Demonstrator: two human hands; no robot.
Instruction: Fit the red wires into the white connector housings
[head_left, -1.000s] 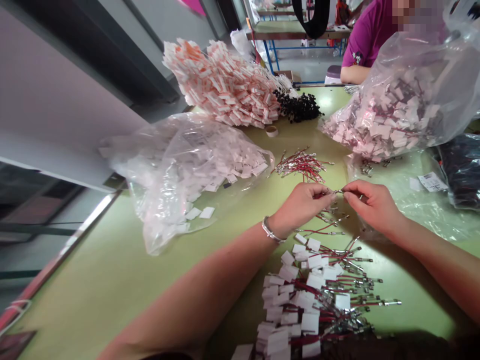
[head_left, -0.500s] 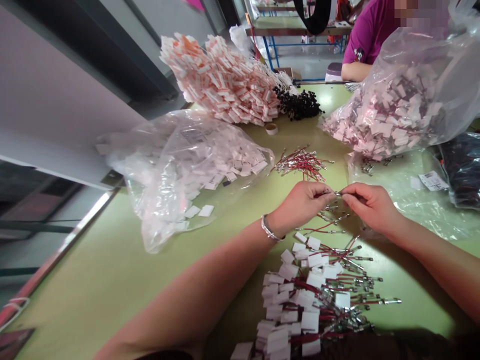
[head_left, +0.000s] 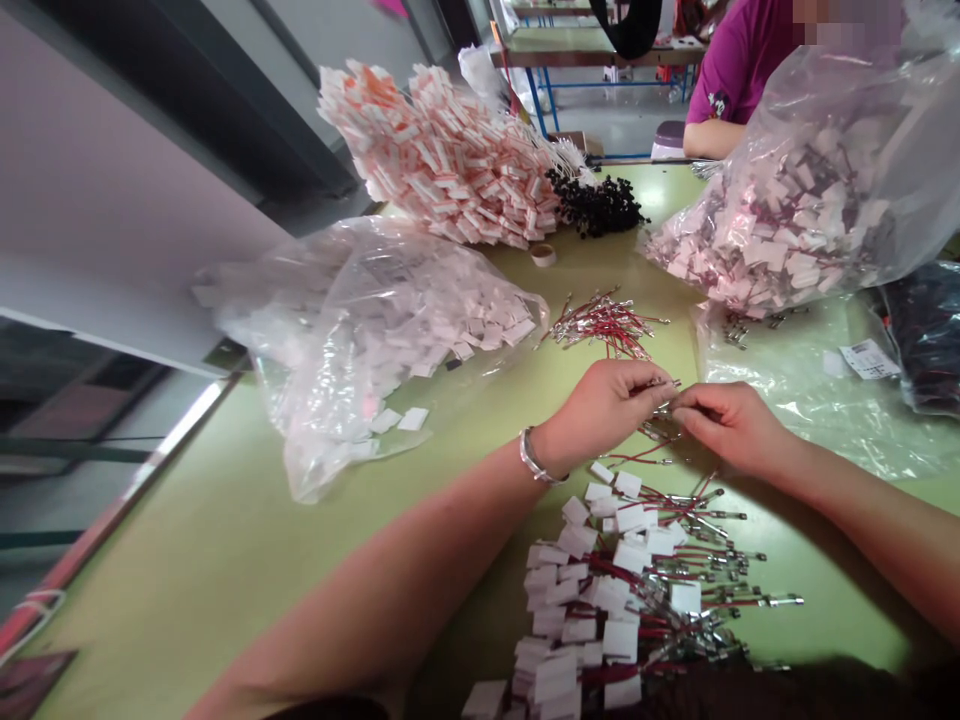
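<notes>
Between the thumb and forefinger of my left hand (head_left: 604, 410) is a short wire with a metal terminal (head_left: 676, 383) poking out past the fingertips. My right hand (head_left: 739, 428) is closed in a pinch just beside and below that tip; what its fingers hold, if anything, is hidden. Under both hands lie a few loose red wires (head_left: 637, 460) with metal ends. Nearer to me is a pile of red wires with silver terminals and white connector housings (head_left: 621, 640). Beyond my hands rests a bundle of red wires (head_left: 606, 325).
A clear bag of white housings (head_left: 337, 340) lies open at left. Behind it are a heap of white-and-orange pieces (head_left: 450, 160), black parts (head_left: 600, 205) and a tape roll (head_left: 543, 255). A full bag (head_left: 795, 220) stands at right, before a person in purple (head_left: 739, 75).
My right hand has shifted slightly left and down, off the metal tip that both hands met at. My left hand keeps its pinch and has barely moved.
</notes>
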